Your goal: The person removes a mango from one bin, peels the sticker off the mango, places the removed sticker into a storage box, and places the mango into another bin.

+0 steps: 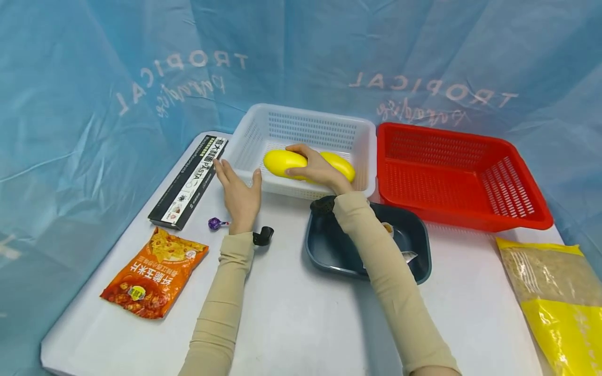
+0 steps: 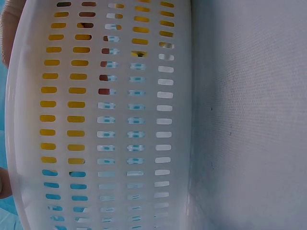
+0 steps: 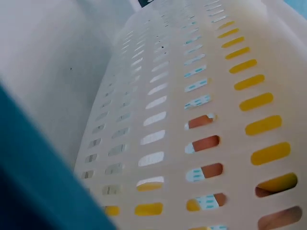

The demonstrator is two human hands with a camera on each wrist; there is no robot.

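My right hand reaches over the front rim of a white slotted basket and grips a smooth yellow oblong thing, fruit-like in shape. A second yellow oblong thing lies in the basket, partly hidden by that hand. My left hand, fingers spread, is at the basket's front left corner and holds nothing. In the left wrist view, parts of its fingers show beyond the basket's rim. Through the wall slots in the right wrist view, yellow and bits of my fingers appear.
A red basket adjoins on the right. Under my right forearm sits a dark basin with small items. A pasta box, a purple lollipop and an orange snack bag lie left; a yellow-and-clear bag lies right.
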